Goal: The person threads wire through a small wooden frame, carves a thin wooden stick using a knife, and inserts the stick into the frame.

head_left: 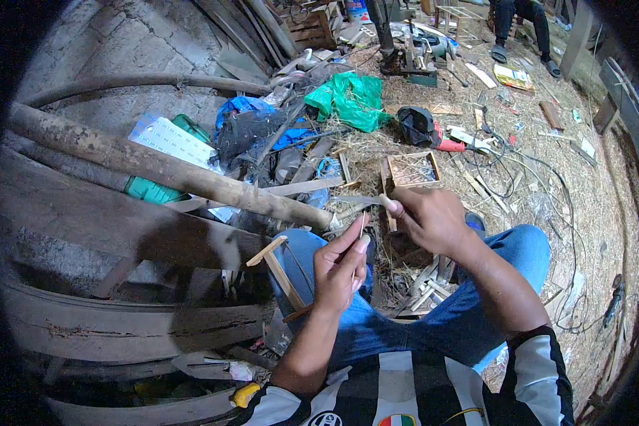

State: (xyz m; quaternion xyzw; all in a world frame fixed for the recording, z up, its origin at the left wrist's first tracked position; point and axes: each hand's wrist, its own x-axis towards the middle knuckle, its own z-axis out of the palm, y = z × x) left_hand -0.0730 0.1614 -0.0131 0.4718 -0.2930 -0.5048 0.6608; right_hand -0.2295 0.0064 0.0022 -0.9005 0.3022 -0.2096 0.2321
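Between the thumb and fingers of my left hand (342,266) is a thin, pale sliver (363,224), held upright. My right hand (429,221) is closed round a knife, its fingers hiding the handle. The knife's blade (358,201) points left, just above the tip of the sliver. A small wooden frame piece (282,280) leans on my left thigh, beside my left wrist. Beyond my right hand sits a small wooden box (413,169) with thin items inside that are too small to name.
A long pole (142,162) crosses the left side above wooden beams. Ahead lie a green plastic bag (349,99), a red and black power tool (426,131) and loose cables. Wood scraps litter the floor. Another person's legs (522,28) are at the top right.
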